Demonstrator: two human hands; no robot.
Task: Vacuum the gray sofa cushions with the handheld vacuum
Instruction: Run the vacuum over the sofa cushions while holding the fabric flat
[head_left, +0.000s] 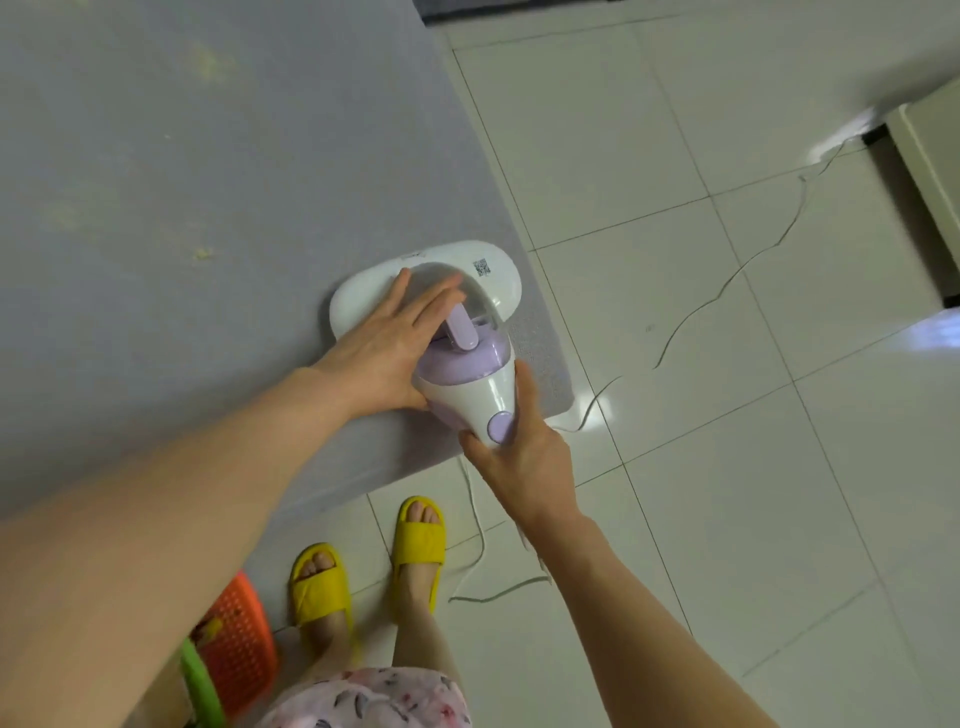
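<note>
Looking down through the head camera, I see the white and lilac handheld vacuum (467, 400) just below the middle of my view. It sits on the gray sofa cushion (208, 182), close to the cushion's corner at 4 o'clock. Its wide white head lies flat on the fabric and points toward 11 o'clock. Its narrow handle end points toward 5 o'clock, over the cushion's front edge.

The left hand (379, 353) comes in from 8 o'clock. Its fingers are nearly straight and rest across the clear dome on top, with the thumb against the body's side. The right hand (524, 462) comes in from 5 o'clock and grips the handle end. Its thumb is on one side and its fingers are curled up along the other, beside a round lilac button.

A few pale yellow crumbs (202, 254) lie on the cushion at 9 o'clock from the vacuum, well apart from it.

A thin cord (727, 283) trails from the handle end across the pale tiled floor (727, 467) toward 2 o'clock, and another stretch loops on the tiles at 6 o'clock. There, two feet in yellow slippers (418, 540) stand just beside the cushion's front edge. An orange basket (239, 639) shows at 7 o'clock, partly hidden by the left forearm.
</note>
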